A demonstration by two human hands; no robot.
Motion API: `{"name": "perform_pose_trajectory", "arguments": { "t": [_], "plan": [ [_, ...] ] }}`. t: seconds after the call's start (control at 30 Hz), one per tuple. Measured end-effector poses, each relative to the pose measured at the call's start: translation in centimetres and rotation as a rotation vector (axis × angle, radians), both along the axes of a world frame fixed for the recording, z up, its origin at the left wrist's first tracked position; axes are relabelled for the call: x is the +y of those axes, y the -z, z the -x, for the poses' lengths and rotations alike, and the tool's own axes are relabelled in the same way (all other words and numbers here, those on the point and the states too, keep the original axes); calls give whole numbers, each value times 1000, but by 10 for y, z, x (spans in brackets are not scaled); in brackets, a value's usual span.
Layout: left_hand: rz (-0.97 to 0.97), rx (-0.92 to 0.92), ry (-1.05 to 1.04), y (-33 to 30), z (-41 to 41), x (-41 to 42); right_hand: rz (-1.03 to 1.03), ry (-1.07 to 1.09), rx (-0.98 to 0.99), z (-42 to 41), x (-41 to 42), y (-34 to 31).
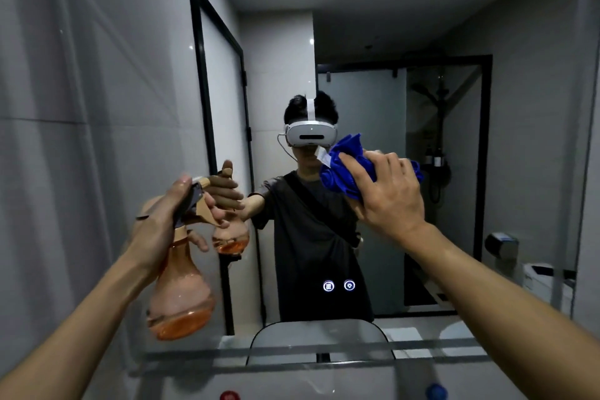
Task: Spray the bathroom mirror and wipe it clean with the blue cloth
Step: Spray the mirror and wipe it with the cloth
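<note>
The bathroom mirror [406, 26] fills the wall ahead and reflects a person wearing a white headset. My left hand [168, 214] grips the neck and trigger of a peach-coloured spray bottle [180, 295], held upright close to the mirror's left part, with a little orange liquid at its bottom. My right hand [388, 191] presses a bunched blue cloth [344, 166] flat against the glass at centre right; a white label sticks out of the cloth on its left side.
Grey tiled wall [65, 107] on the left. A narrow glass shelf [324, 351] runs under the mirror. Two lit touch icons [339, 285] glow low in the glass. Red [229, 395] and blue [436, 391] tap marks show at the bottom edge.
</note>
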State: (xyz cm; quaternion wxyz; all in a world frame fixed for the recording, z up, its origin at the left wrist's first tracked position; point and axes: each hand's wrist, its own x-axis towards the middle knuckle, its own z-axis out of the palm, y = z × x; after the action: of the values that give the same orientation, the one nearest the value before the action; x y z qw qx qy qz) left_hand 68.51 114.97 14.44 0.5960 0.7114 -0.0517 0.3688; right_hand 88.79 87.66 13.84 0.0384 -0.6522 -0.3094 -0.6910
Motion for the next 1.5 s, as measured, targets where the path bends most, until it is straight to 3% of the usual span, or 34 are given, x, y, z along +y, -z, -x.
{"name": "perform_pose_trajectory", "arguments": {
  "t": [0.3, 0.5, 0.67, 0.8, 0.97, 1.1, 1.3, 1.4, 1.5],
  "plan": [
    [70, -63, -132, -5, 43, 47, -117, 39, 109, 9, 13, 7],
    [43, -64, 16, 1, 42, 57, -403, -7, 162, 31, 60, -11],
    [114, -91, 133, 2, 39, 71, -446, -48, 262, 59, 132, -70],
    [144, -86, 139, 4, 33, 84, -265, -72, 219, 78, 185, -64],
    [180, -80, 139, 13, 25, 93, 261, -100, 94, 81, 193, 39],
    [326, -61, 282, 16, 23, 87, 312, -85, 30, 64, 152, 61],
    [379, -87, 317, 8, 14, 93, -59, -22, -2, 40, 107, -40],
    [399, -110, 348, 0, 12, 90, -339, -13, 97, 48, 124, -97],
    [356, -108, 288, -2, 4, 92, -487, -46, 176, 58, 159, -109]
  ]
}}
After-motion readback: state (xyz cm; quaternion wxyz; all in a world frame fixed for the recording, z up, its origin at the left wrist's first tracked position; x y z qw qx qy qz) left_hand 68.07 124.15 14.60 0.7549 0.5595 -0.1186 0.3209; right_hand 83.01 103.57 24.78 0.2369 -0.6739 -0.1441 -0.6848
